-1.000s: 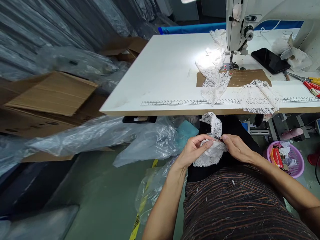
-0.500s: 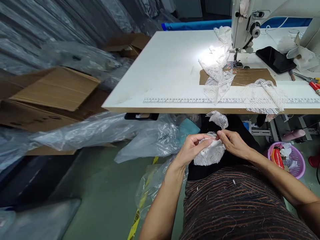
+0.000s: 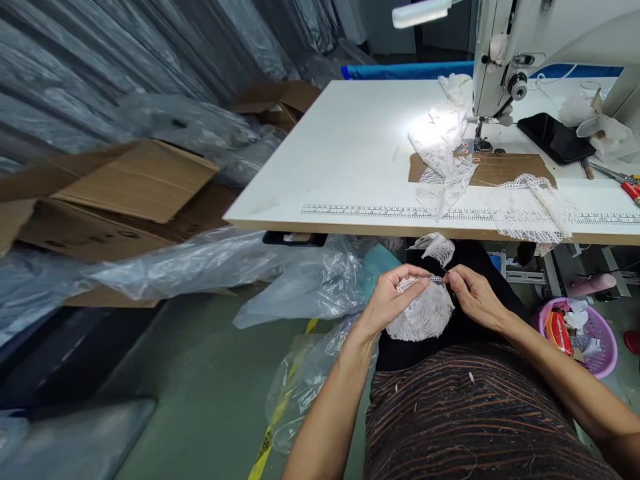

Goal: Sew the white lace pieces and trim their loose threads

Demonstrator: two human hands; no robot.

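A piece of white lace [image 3: 423,317] hangs over my lap, with its upper edge pinched between the thumb and fingers of my left hand [image 3: 395,293]. Close to its right side, my right hand [image 3: 475,297] is closed in a pinch. A small dark tip shows by those fingertips, too small to name. Just beyond my hands, another bit of white lace [image 3: 437,248] lies on my dark-clothed leg below the table edge; whether it joins the held piece I cannot tell.
A sewing machine [image 3: 493,73] stands on the white table [image 3: 325,160]. White lace strips [image 3: 533,207], brown cardboard [image 3: 515,170], a black phone [image 3: 556,138] and scissors [image 3: 615,175] lie there. Below right is a purple basket [image 3: 607,340]; cardboard boxes [image 3: 135,177] and plastic sheeting [image 3: 195,260] fill the left.
My right fingertips have moved slightly away from the lace's upper edge, leaving a small gap between the hands. My left hand keeps its pinch. The view has tilted a little.
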